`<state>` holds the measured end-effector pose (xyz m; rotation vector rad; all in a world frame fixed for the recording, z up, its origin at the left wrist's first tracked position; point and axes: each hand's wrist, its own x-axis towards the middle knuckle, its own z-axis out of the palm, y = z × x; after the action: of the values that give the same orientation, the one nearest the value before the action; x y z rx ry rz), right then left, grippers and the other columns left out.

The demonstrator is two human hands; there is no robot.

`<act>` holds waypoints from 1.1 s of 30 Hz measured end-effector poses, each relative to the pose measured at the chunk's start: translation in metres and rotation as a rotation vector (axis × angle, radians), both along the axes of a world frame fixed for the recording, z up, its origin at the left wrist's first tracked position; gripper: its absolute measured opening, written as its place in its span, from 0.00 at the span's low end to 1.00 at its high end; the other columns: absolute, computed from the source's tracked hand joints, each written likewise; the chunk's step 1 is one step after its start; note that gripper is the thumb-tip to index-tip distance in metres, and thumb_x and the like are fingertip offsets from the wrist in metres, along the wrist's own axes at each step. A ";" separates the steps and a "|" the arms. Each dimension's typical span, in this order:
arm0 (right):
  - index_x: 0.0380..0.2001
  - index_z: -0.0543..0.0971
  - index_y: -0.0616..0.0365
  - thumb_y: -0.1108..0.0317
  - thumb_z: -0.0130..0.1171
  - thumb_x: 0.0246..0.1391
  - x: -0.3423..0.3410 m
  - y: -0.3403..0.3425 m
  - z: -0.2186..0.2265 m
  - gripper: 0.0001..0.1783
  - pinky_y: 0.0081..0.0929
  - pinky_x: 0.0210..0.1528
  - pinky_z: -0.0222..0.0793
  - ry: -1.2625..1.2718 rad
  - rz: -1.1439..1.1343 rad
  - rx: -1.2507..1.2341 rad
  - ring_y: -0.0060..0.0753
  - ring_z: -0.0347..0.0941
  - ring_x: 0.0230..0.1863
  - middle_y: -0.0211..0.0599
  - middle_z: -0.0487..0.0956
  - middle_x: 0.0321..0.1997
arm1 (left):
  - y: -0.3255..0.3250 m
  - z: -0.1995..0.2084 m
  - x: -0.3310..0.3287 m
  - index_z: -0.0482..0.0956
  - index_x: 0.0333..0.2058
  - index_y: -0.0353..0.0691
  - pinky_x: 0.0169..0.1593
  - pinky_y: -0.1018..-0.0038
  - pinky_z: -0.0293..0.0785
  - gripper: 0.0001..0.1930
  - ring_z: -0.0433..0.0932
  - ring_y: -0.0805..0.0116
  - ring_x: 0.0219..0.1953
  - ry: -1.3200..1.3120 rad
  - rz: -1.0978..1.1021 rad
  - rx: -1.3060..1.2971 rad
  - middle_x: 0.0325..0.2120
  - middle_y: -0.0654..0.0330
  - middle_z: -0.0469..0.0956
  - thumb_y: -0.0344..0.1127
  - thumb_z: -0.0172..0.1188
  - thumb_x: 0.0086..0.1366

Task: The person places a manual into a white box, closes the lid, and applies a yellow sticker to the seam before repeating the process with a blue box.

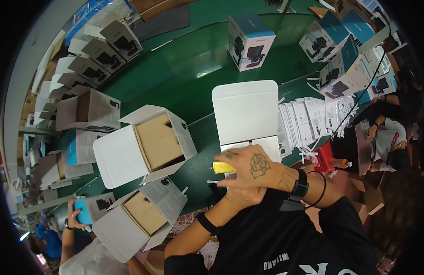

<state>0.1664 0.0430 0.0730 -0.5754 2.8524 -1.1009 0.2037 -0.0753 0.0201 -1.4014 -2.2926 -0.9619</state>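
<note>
A white box (245,112) stands before me with its large flap raised toward the far side. My right hand (255,167) reaches across its near part, closed around a shiny yellow piece (222,167) that shows between thumb and fingers; its exact kind is unclear. Beneath and nearer to my body, my left hand (246,195) crosses under the right one, at the box's near edge. Its fingers are mostly hidden, so whatever it may grip does not show. Both hands cover much of the box's opening.
Two open boxes with brown cardboard inserts (159,144) stand left. A closed blue-topped box (251,43) is at the far side, with more boxes (113,43) far left. Folded leaflets (303,121) lie right, near a red bin (324,156). Another person's hand (74,215) holds a box lower left.
</note>
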 end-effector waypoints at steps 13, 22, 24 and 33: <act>0.53 0.80 0.62 0.70 0.69 0.53 0.014 0.182 0.000 0.23 0.14 0.21 0.60 -0.075 -0.696 -0.005 0.11 0.65 0.20 0.25 0.80 0.28 | 0.011 -0.003 -0.020 0.85 0.42 0.33 0.58 0.63 0.75 0.16 0.82 0.56 0.53 0.198 0.064 -0.051 0.47 0.51 0.84 0.38 0.69 0.59; 0.60 0.73 0.63 0.55 0.52 0.69 -0.043 0.136 0.025 0.25 0.13 0.20 0.56 -0.215 -0.599 -1.161 0.12 0.61 0.16 0.29 0.80 0.29 | 0.046 0.024 -0.027 0.84 0.43 0.34 0.59 0.65 0.74 0.15 0.82 0.56 0.53 -0.093 0.094 0.002 0.47 0.51 0.83 0.38 0.68 0.61; 0.58 0.73 0.63 0.54 0.47 0.70 0.002 0.154 0.020 0.25 0.14 0.21 0.59 -0.206 -0.440 -1.103 0.16 0.65 0.17 0.32 0.80 0.30 | 0.042 0.028 -0.030 0.83 0.45 0.34 0.59 0.65 0.74 0.15 0.82 0.57 0.52 -0.215 0.057 0.046 0.47 0.51 0.83 0.37 0.67 0.63; 0.47 0.75 0.69 0.72 0.55 0.60 0.072 0.122 0.053 0.14 0.23 0.33 0.73 0.000 -0.430 -0.211 0.33 0.80 0.30 0.43 0.81 0.34 | 0.028 0.028 -0.046 0.74 0.55 0.31 0.53 0.66 0.74 0.16 0.79 0.62 0.48 -1.304 -0.157 0.453 0.48 0.52 0.80 0.33 0.49 0.75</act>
<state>0.2387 0.1652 0.1262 0.0459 2.9573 -1.4671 0.1578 -0.0476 0.0478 -0.7819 -2.3088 -2.8237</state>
